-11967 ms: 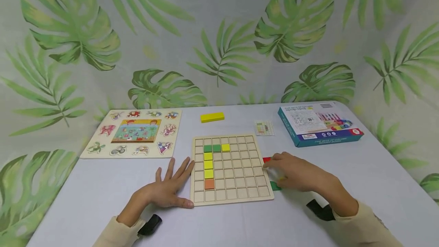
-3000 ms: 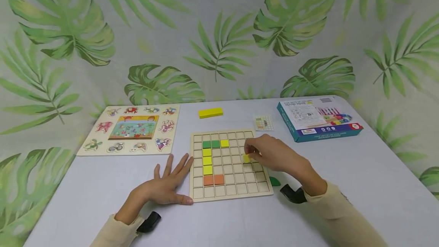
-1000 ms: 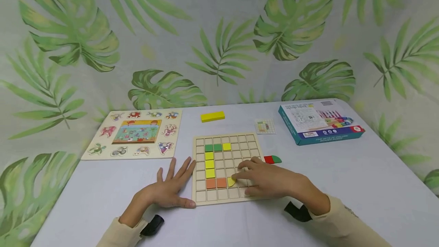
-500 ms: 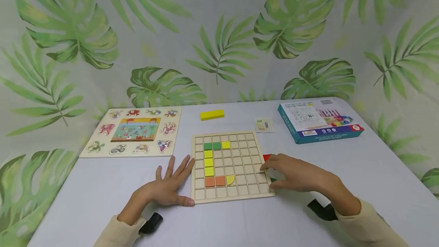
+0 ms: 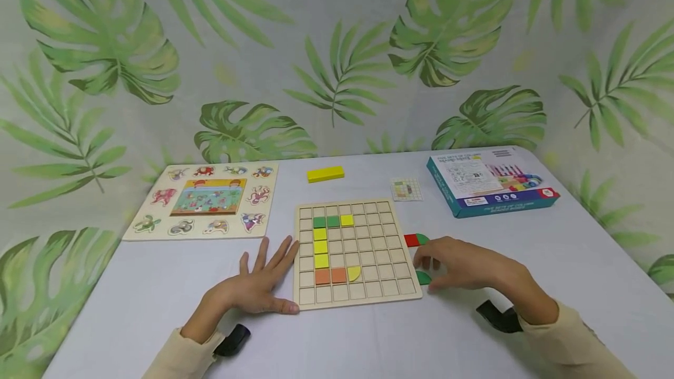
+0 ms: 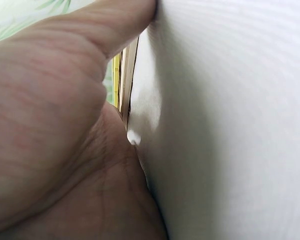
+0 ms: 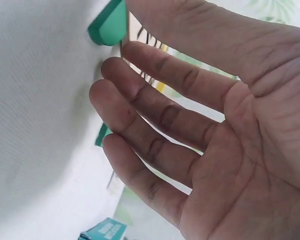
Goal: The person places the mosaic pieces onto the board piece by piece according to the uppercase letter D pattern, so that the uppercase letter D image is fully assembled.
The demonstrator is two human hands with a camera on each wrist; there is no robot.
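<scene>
A wooden grid board (image 5: 389, 291) lies mid-table with green, yellow and orange square tiles in its cells. One yellow quarter-round tile (image 5: 354, 274) sits beside the orange tiles (image 5: 330, 276). My left hand (image 5: 255, 291) lies spread along the board's left edge, fingertips and thumb touching it. Just off the right edge, my right hand (image 5: 466, 265) hovers with loosely bent fingers and an empty palm, as the right wrist view shows. Near its thumb is a green rounded tile (image 5: 423, 278); by its fingertips lie a red tile (image 5: 411, 240) and another green rounded tile (image 5: 422, 239).
Behind the board are a yellow block (image 5: 325, 174) and a small printed grid card (image 5: 406, 189). A sea-animal puzzle board (image 5: 158, 230) lies at the left. At the back right is a teal toy box (image 5: 505, 209).
A second orange tile, then the yellow quarter-round, have been set in the lower row. My right hand has let go and moved right, off the board. The left hand stays put.
</scene>
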